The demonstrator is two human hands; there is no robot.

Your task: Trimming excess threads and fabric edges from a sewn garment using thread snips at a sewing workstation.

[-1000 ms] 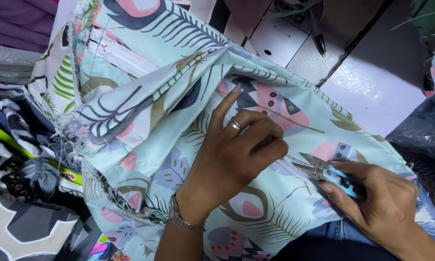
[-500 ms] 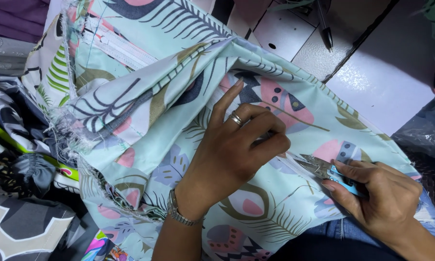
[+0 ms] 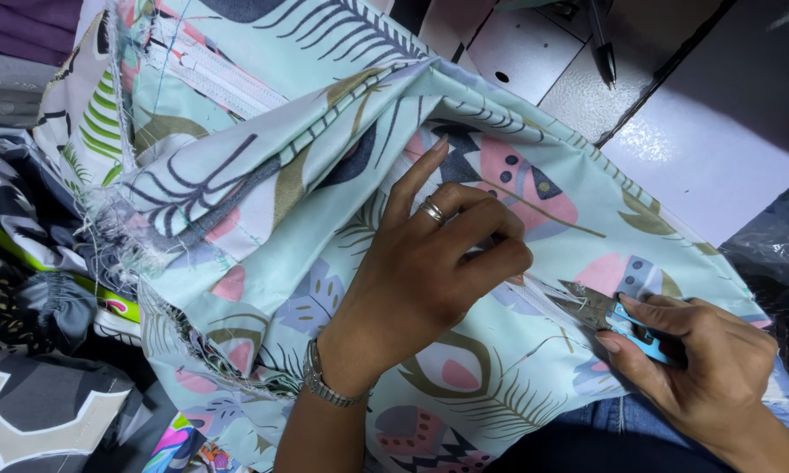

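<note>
Head view looks down on a pale mint cotton fabric (image 3: 500, 368) printed with feathers in pink, grey and olive; it lies bunched and folded under both hands. The left hand (image 3: 429, 271) rests on top of the cloth with the fingers curled inward, pinching a fold at the fingertips while the index finger stretches forward flat along the print; a silver ring (image 3: 432, 210) sits on one finger and a metal bracelet (image 3: 329, 385) circles the wrist. Just right of those curled fingertips, the right hand (image 3: 701, 368) is closed around a small thread snipper with a blue handle (image 3: 618, 320); its metal blades point toward the left hand and meet a loose thread at the seam between the two hands. Beyond the left hand, a white zipper tape (image 3: 211, 74) runs along a frayed raw edge of the same fabric. Left of the left wrist lies a heap of other printed textiles (image 3: 35, 333) in black, white and green. Beyond the right hand is the white sewing machine bed (image 3: 701, 149).
</note>
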